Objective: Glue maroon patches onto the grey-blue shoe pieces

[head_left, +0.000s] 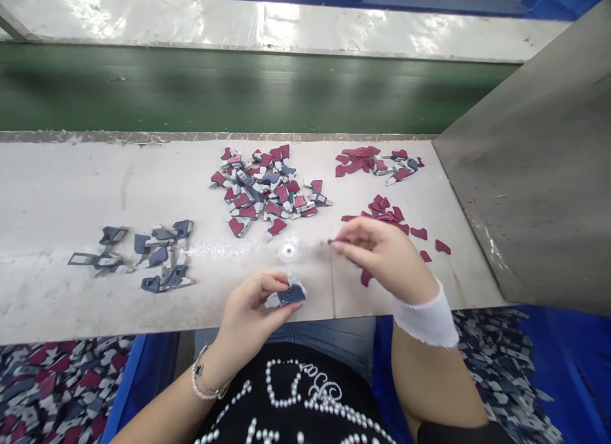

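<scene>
Between the thumb and fingers of my left hand (260, 307) is a blue and white plastic piece (291, 294), held over the table's front edge. My right hand (377, 250) pinches a tiny dark piece (330, 242) at its fingertips, to the right of a round white disc (287, 252). Under and behind the right hand lie flat maroon pieces (382, 208). Beyond the disc is a pile of assembled maroon, blue and white pieces (262, 189). Blue and grey pieces (160, 256) lie in a loose group at the left.
A green conveyor belt (238, 91) runs behind the table (48, 208). A metal panel (539, 164) rises at the right. Blue bins full of pieces stand below the front edge at left (52, 387) and right (501, 361). More maroon pieces (356, 159) lie at the back right.
</scene>
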{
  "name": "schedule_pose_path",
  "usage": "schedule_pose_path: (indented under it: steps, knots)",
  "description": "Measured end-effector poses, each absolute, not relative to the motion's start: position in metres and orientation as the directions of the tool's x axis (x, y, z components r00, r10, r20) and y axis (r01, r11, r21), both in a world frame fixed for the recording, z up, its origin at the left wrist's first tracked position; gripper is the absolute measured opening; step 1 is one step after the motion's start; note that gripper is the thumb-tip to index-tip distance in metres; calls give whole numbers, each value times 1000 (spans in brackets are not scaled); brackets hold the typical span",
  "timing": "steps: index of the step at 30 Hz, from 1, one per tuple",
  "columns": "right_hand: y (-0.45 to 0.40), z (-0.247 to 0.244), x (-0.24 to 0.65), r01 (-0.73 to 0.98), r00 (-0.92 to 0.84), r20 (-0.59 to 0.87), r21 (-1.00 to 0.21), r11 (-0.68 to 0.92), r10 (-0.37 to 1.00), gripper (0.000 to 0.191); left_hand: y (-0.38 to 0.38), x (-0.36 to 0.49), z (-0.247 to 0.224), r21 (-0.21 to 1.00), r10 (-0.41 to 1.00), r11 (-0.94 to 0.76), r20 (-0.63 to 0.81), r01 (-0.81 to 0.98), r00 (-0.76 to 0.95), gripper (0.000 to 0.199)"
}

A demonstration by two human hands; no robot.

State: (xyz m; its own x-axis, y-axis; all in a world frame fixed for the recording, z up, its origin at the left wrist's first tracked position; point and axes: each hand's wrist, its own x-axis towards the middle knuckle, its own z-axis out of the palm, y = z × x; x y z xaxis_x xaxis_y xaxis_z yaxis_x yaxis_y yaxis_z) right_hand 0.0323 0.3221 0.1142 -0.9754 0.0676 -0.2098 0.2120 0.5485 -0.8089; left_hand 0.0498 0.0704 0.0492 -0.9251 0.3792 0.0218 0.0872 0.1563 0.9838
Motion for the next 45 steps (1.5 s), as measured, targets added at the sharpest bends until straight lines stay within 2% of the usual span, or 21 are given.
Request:
schedule_pose_path:
  steps: [3,5,8,12,17,23,27,31,33,36,38,42,45]
  knots:
    - [307,122,63,195,-958,-247,-935,296,-148,10,80,53,49,992,369,100,29,71,-929,23]
    - [297,122,78,251,-936,-278,-957,143,-215,11,84,54,51,993,361,79,52,86,-931,24]
    - [287,116,90,350,-921,-348,-937,21,-173,4,89,54,53,991,353,68,82,113,-932,26]
    - [286,107,89,412,-906,-397,-906,-97,-143,18,91,55,54,980,349,106,119,165,-929,27]
    - [289,101,83,374,-924,-373,-927,8,-82,20,92,55,55,962,365,147,162,229,-917,25]
    - [286,99,83,408,-912,-405,-912,-37,-66,28,94,55,60,945,371,152,218,291,-903,27]
    - [283,101,81,392,-918,-394,-918,57,-28,30,94,53,64,934,379,156,242,320,-893,24]
    - [282,102,79,388,-920,-391,-918,80,-33,31,92,53,65,942,377,137,236,306,-895,22]
    - [283,101,78,379,-922,-383,-923,68,-59,28,91,53,65,957,379,98,218,273,-899,24]
    - [285,103,78,371,-904,-365,-928,14,-225,24,89,53,68,974,392,25,200,227,-898,27]
    - [286,104,79,342,-886,-340,-938,51,-315,25,88,53,70,979,403,-7,187,201,-896,28]
    - [287,107,80,213,-911,-281,-947,239,-303,28,87,55,73,980,409,-10,183,197,-894,30]
    - [286,110,81,150,-923,-248,-936,317,-293,25,86,56,72,975,407,5,202,223,-891,30]
